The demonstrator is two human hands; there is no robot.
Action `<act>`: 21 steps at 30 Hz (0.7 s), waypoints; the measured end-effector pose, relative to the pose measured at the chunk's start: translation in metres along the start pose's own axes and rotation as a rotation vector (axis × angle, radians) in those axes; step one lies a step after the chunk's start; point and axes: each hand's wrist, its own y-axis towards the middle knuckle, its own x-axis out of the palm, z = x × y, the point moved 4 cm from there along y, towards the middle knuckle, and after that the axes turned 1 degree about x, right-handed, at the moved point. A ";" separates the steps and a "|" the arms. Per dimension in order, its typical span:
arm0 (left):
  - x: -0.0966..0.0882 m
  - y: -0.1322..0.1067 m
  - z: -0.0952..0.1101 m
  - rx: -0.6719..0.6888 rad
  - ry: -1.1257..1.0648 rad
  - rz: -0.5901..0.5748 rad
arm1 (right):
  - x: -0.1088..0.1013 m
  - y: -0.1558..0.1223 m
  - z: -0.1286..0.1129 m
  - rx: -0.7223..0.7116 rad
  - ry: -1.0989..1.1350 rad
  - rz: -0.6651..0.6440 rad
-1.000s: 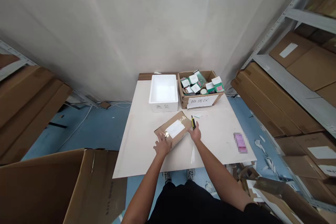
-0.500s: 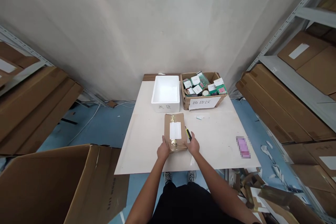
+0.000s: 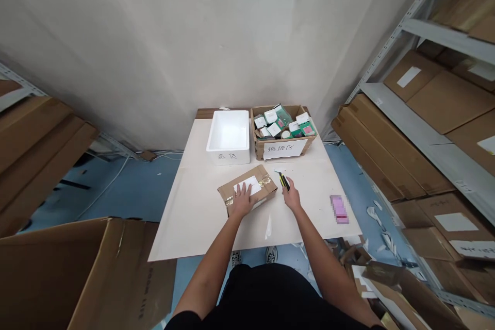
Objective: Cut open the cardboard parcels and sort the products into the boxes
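Observation:
A taped cardboard box [image 3: 228,190] with a white label [image 3: 251,183] lies turned at an angle on the pale table [image 3: 201,221]. My left hand [image 3: 242,200] rests on its top near the left end, fingers spread over part of the label. Shiny tape shows at both ends of the box. To the right of it, my right hand [image 3: 292,197] is closed around a yellow and black utility knife [image 3: 283,181], which points away from me. The knife is apart from the box; whether its blade is out, I cannot tell.
Behind the box stand a white foam bin [image 3: 228,157] and a carton [image 3: 259,150] filled with small green-and-white packages. A blurred pink item [image 3: 339,209] lies at the table's right. A large open carton [image 3: 116,273] is at left; shelves [image 3: 386,95] hold boxes at right.
The box has turned from straight to slanted. My left hand has moved from its side onto its top. My right hand has come off the box, still with the knife.

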 end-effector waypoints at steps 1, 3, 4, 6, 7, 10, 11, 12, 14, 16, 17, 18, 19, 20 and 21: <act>0.008 0.001 -0.003 -0.016 0.006 -0.022 | 0.002 -0.007 0.008 -0.009 0.000 -0.012; 0.024 -0.001 -0.006 -0.029 0.022 -0.024 | 0.002 -0.016 0.018 -0.049 -0.025 -0.026; 0.030 -0.004 -0.006 -0.020 0.035 -0.008 | 0.001 -0.019 0.021 -0.076 -0.049 -0.030; 0.039 -0.010 -0.006 0.018 0.060 0.024 | -0.004 -0.020 0.021 -0.126 -0.104 -0.045; 0.041 -0.013 -0.005 0.045 0.070 0.031 | -0.005 -0.019 0.019 -0.146 -0.134 -0.058; 0.041 -0.018 -0.004 0.111 0.084 0.017 | -0.005 -0.013 0.009 -0.187 -0.234 -0.114; 0.041 -0.019 -0.004 0.119 0.085 0.011 | -0.002 -0.011 0.006 -0.193 -0.275 -0.133; 0.040 -0.019 -0.004 0.121 0.083 0.006 | 0.001 -0.009 0.002 -0.190 -0.322 -0.150; 0.038 -0.018 -0.006 0.115 0.077 0.002 | 0.008 -0.006 -0.005 -0.162 -0.431 -0.176; 0.038 -0.017 -0.007 0.104 0.072 0.001 | 0.014 -0.005 -0.012 -0.142 -0.534 -0.195; 0.039 -0.016 -0.007 0.098 0.070 0.000 | 0.015 -0.005 -0.016 -0.143 -0.573 -0.206; 0.040 -0.016 -0.008 0.091 0.068 0.000 | 0.016 -0.005 -0.020 -0.150 -0.602 -0.218; 0.040 -0.015 -0.008 0.084 0.067 -0.002 | 0.015 -0.005 -0.024 -0.160 -0.623 -0.232; 0.041 -0.015 -0.007 0.080 0.066 -0.001 | 0.013 -0.005 -0.026 -0.167 -0.636 -0.249; 0.042 -0.015 -0.007 0.079 0.066 0.000 | 0.011 -0.005 -0.028 -0.171 -0.646 -0.266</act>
